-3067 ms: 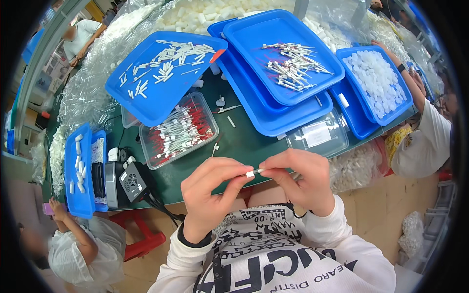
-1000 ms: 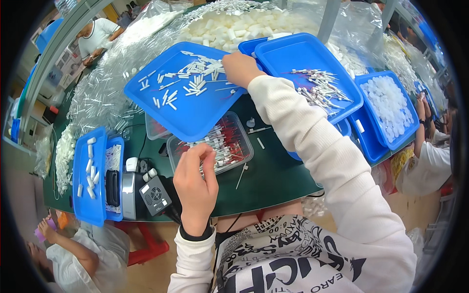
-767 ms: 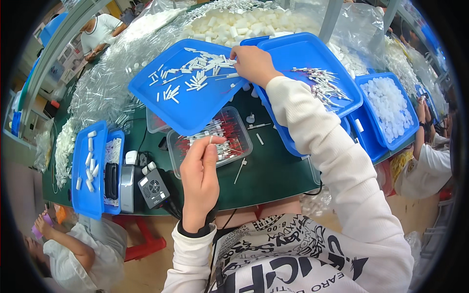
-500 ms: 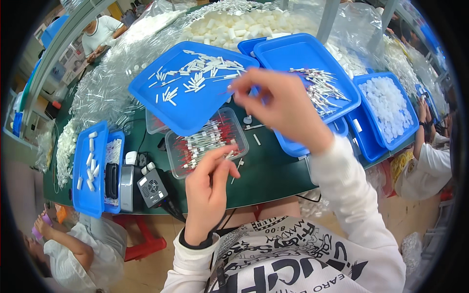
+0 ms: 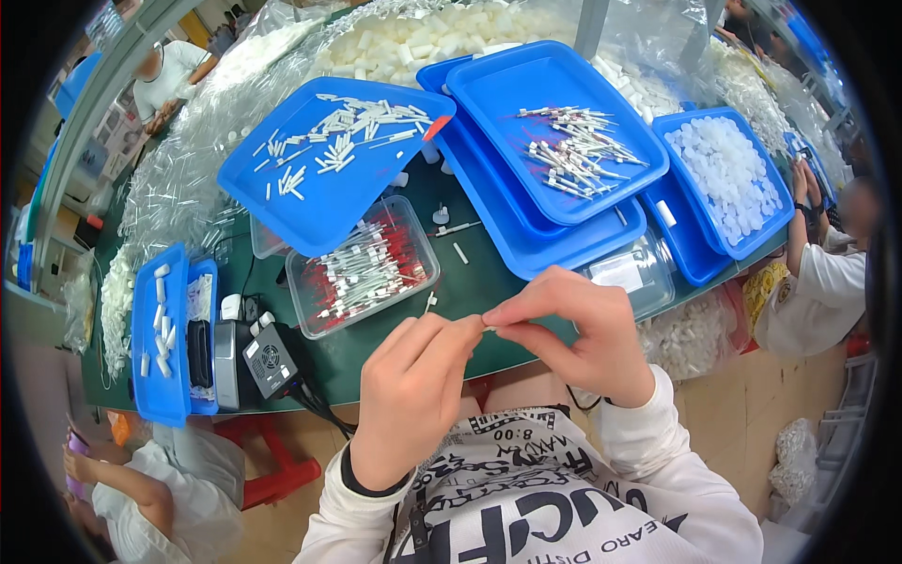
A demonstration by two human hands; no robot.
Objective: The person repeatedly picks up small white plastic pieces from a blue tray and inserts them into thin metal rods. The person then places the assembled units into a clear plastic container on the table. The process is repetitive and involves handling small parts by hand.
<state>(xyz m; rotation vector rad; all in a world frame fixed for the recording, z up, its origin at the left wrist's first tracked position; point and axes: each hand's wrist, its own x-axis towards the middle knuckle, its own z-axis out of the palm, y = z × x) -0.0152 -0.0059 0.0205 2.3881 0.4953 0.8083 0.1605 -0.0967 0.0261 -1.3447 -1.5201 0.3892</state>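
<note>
My left hand (image 5: 413,385) and my right hand (image 5: 578,329) meet fingertip to fingertip over the near table edge. Between their pinched tips shows a small white part (image 5: 489,327), mostly hidden by the fingers. Beyond my left hand stands a clear plastic box (image 5: 299,282) with thin white sticks with red ends (image 5: 376,268). Resting above the box, a blue tray (image 5: 329,211) carries many short white tubes (image 5: 362,115). To the right, a second blue tray (image 5: 498,94) holds a heap of white-and-red sticks (image 5: 578,155).
Blue trays stack at the right, one with translucent white caps (image 5: 723,174). Loose white pieces (image 5: 460,252) lie on the green table (image 5: 470,282). At left are a small black device (image 5: 271,362) and a blue tray (image 5: 155,390). Other people sit around the table.
My right hand has come back from the tube tray, down to my left hand. Their fingertips now meet at the small white part. The whole view has shifted slightly.
</note>
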